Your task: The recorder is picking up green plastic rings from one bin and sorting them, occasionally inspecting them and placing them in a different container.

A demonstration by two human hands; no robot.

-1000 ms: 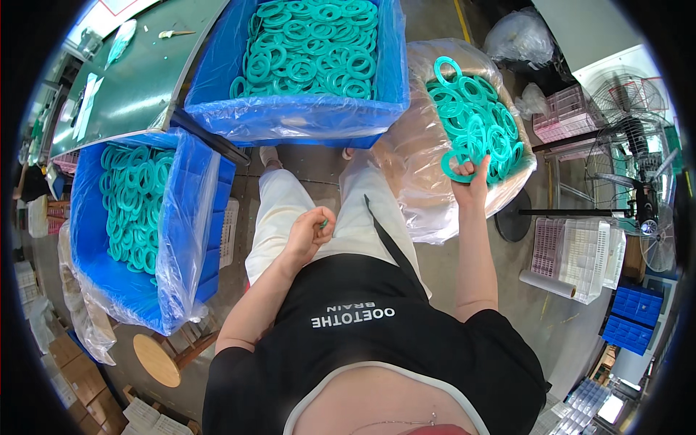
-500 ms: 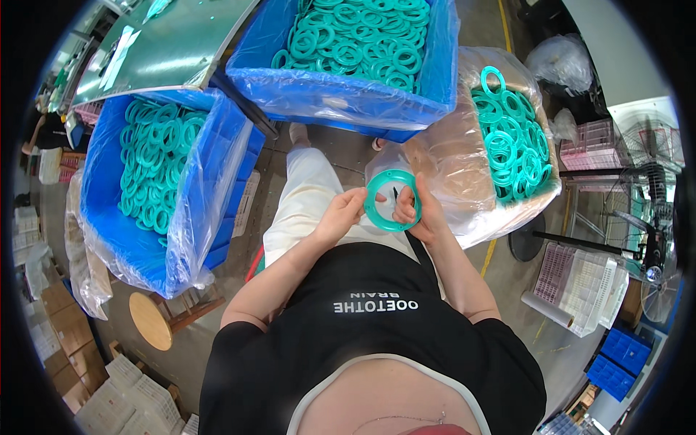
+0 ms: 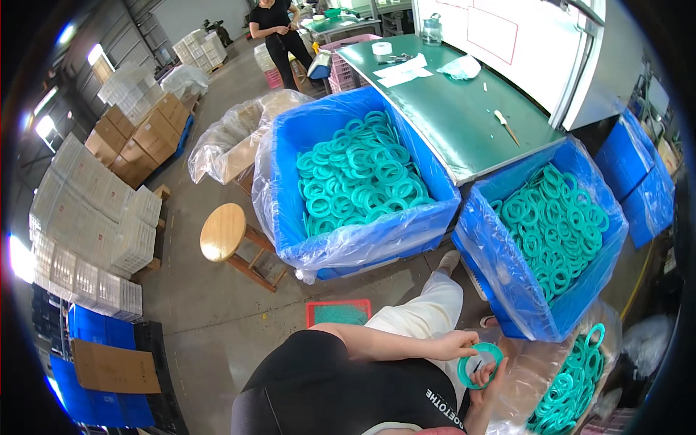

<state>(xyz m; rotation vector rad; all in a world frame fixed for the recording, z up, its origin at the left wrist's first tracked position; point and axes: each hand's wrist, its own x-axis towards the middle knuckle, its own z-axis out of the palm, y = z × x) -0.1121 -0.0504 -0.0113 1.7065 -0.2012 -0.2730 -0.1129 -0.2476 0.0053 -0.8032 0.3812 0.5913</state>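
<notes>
A green plastic ring (image 3: 497,353) is held in front of my waist by both hands. My left hand (image 3: 458,346) is closed, its fingertips pinching the ring's upper left rim. My right hand (image 3: 491,380) is closed round the lower right rim, with its fingers curled inside the opening. A small, thin dark object (image 3: 476,367) shows by the right fingertips; its kind is too small to make out. Just right of my hands, a plastic-lined carton (image 3: 523,373) holds a heap of like rings (image 3: 573,384).
Two blue lined bins (image 3: 341,255) (image 3: 500,279) of green rings flank the corner of a green-topped table (image 3: 464,123). A wooden stool (image 3: 223,232) and a red tray (image 3: 338,303) stand on the floor to the left. Another person (image 3: 279,32) stands beyond the bins.
The view has swung left, so the bins, table and my hands appear farther right. Both hands keep their hold on the green ring.
</notes>
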